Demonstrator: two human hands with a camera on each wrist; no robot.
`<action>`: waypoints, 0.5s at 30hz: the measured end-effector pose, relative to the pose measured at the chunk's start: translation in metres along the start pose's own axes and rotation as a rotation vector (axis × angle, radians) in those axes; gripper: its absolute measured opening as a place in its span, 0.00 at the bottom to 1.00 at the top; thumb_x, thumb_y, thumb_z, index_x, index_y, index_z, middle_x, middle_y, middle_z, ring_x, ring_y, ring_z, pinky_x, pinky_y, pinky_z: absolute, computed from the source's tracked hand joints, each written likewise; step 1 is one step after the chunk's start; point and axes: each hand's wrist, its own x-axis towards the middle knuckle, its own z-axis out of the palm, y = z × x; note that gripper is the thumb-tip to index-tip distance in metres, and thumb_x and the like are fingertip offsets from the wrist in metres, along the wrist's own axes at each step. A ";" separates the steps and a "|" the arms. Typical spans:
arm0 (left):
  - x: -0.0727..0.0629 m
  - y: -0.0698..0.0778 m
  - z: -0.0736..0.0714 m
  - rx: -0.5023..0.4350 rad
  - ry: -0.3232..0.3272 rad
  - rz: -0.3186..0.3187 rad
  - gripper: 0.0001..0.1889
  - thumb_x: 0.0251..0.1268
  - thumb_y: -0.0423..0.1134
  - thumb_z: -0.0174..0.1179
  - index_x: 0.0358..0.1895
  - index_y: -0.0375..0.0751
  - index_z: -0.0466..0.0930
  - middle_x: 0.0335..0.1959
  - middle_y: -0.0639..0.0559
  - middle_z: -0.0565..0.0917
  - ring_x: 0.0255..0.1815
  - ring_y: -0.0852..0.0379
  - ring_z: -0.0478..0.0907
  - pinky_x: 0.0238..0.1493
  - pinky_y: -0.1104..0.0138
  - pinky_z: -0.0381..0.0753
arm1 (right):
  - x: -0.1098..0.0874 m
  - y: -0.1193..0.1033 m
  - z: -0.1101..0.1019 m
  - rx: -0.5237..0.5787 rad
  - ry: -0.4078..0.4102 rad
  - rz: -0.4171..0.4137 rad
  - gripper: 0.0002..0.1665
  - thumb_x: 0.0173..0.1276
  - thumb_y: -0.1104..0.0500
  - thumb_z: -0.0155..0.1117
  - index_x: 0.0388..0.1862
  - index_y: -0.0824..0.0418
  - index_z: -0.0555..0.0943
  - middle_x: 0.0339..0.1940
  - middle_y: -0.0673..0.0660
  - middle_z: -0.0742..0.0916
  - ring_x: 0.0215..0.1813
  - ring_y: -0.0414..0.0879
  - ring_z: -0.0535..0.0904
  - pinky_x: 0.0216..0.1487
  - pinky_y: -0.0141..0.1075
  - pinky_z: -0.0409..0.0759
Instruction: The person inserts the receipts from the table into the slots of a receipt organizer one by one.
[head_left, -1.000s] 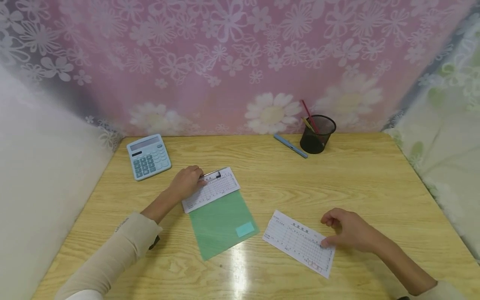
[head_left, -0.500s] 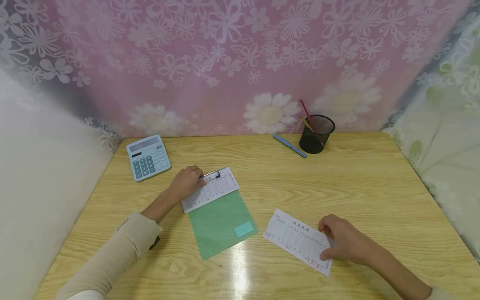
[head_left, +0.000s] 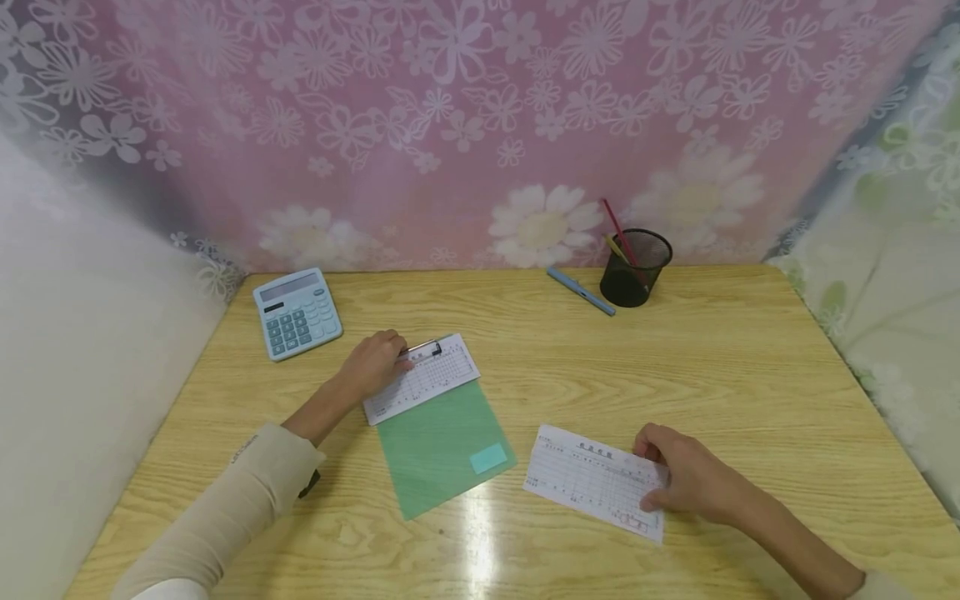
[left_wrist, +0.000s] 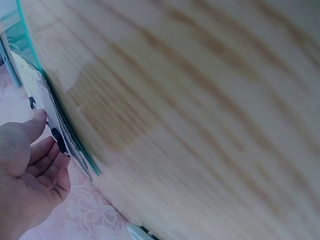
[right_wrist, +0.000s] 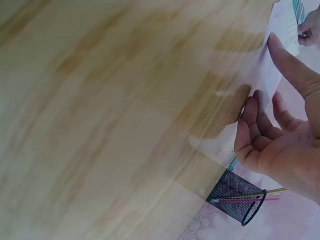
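A green clipboard [head_left: 442, 462] lies tilted on the table, with printed slips [head_left: 435, 379] under its metal clip [head_left: 422, 348] and a pale blue sticky note [head_left: 489, 459] near its lower corner. My left hand [head_left: 372, 365] grips the clip, thumb on top and fingers curled behind, as the left wrist view shows too. To the right, a loose printed form [head_left: 585, 475] with red stamp marks lies slanted. My right hand [head_left: 693, 475] pinches its right end, thumb on the face. Seen from the right wrist, the other fingers [right_wrist: 252, 132] curl at the paper's edge.
A light blue calculator [head_left: 297, 314] sits at the back left of the wooden table [head_left: 675, 358]. At the back right stands a black mesh pen cup [head_left: 633, 271] holding a red and a yellow pencil. Beside it lies a blue pen [head_left: 581, 292]. Patterned fabric hangs behind.
My right hand has closed on the loose form's right end and turned the form slightly, so it lies less slanted. My left hand and the clipboard have stayed in place.
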 end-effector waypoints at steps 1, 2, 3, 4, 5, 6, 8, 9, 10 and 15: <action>0.000 0.000 0.000 0.000 0.003 0.002 0.14 0.62 0.43 0.63 0.41 0.34 0.81 0.34 0.47 0.80 0.34 0.54 0.76 0.36 0.62 0.77 | 0.000 0.000 0.000 0.002 -0.001 0.008 0.33 0.40 0.54 0.81 0.42 0.55 0.71 0.36 0.49 0.80 0.37 0.40 0.72 0.36 0.31 0.73; 0.000 0.001 0.000 0.000 0.004 0.003 0.14 0.62 0.43 0.63 0.41 0.34 0.81 0.34 0.47 0.80 0.34 0.54 0.76 0.36 0.62 0.77 | 0.001 0.000 0.000 0.004 0.000 0.014 0.34 0.41 0.54 0.81 0.44 0.56 0.70 0.36 0.50 0.81 0.35 0.40 0.73 0.35 0.30 0.72; 0.000 0.001 -0.001 0.000 0.005 0.002 0.14 0.62 0.43 0.63 0.41 0.34 0.81 0.34 0.47 0.80 0.34 0.54 0.76 0.37 0.62 0.77 | 0.001 0.001 0.000 0.006 0.003 0.019 0.34 0.42 0.54 0.80 0.45 0.56 0.69 0.36 0.50 0.82 0.34 0.40 0.73 0.34 0.30 0.72; 0.000 0.001 -0.001 -0.002 0.004 0.001 0.14 0.62 0.43 0.63 0.41 0.34 0.81 0.34 0.47 0.80 0.34 0.54 0.76 0.37 0.62 0.77 | 0.001 0.002 -0.001 0.008 0.008 0.021 0.35 0.43 0.54 0.80 0.46 0.57 0.69 0.36 0.51 0.83 0.33 0.39 0.73 0.33 0.29 0.71; 0.000 0.001 -0.001 -0.002 0.002 0.000 0.14 0.62 0.43 0.63 0.41 0.34 0.81 0.34 0.47 0.80 0.34 0.54 0.76 0.37 0.62 0.77 | 0.002 0.002 -0.001 0.015 0.012 0.022 0.35 0.44 0.54 0.79 0.47 0.57 0.68 0.36 0.52 0.83 0.32 0.39 0.73 0.32 0.29 0.71; 0.000 0.001 -0.001 -0.002 0.000 -0.002 0.14 0.62 0.43 0.63 0.41 0.34 0.81 0.35 0.47 0.80 0.35 0.54 0.76 0.37 0.62 0.78 | 0.002 0.003 -0.001 0.017 0.022 0.020 0.35 0.45 0.55 0.79 0.48 0.58 0.67 0.36 0.52 0.84 0.31 0.38 0.73 0.31 0.28 0.71; 0.000 0.001 -0.001 -0.003 -0.007 -0.006 0.14 0.62 0.43 0.63 0.41 0.34 0.81 0.35 0.47 0.81 0.35 0.54 0.76 0.38 0.61 0.78 | 0.003 0.006 -0.002 0.027 0.044 0.014 0.34 0.47 0.57 0.78 0.48 0.59 0.67 0.34 0.52 0.84 0.28 0.37 0.71 0.29 0.28 0.70; 0.000 0.001 -0.001 -0.002 -0.011 -0.007 0.14 0.62 0.43 0.63 0.41 0.34 0.81 0.35 0.47 0.81 0.35 0.54 0.76 0.38 0.61 0.78 | 0.003 0.007 -0.002 0.031 0.058 0.015 0.32 0.48 0.57 0.77 0.48 0.59 0.68 0.33 0.51 0.84 0.28 0.36 0.71 0.28 0.28 0.69; 0.000 0.001 -0.002 -0.001 -0.014 -0.008 0.14 0.62 0.43 0.63 0.41 0.34 0.81 0.35 0.47 0.81 0.35 0.54 0.76 0.38 0.61 0.78 | 0.004 0.009 -0.003 0.038 0.072 0.015 0.31 0.49 0.58 0.77 0.47 0.60 0.69 0.31 0.50 0.83 0.27 0.35 0.70 0.27 0.28 0.69; 0.000 0.000 -0.002 0.003 -0.023 -0.008 0.14 0.62 0.44 0.63 0.41 0.35 0.81 0.35 0.47 0.80 0.34 0.54 0.75 0.38 0.61 0.77 | 0.007 0.015 -0.005 0.095 0.148 0.059 0.21 0.53 0.59 0.74 0.43 0.61 0.75 0.25 0.50 0.76 0.26 0.35 0.67 0.26 0.28 0.68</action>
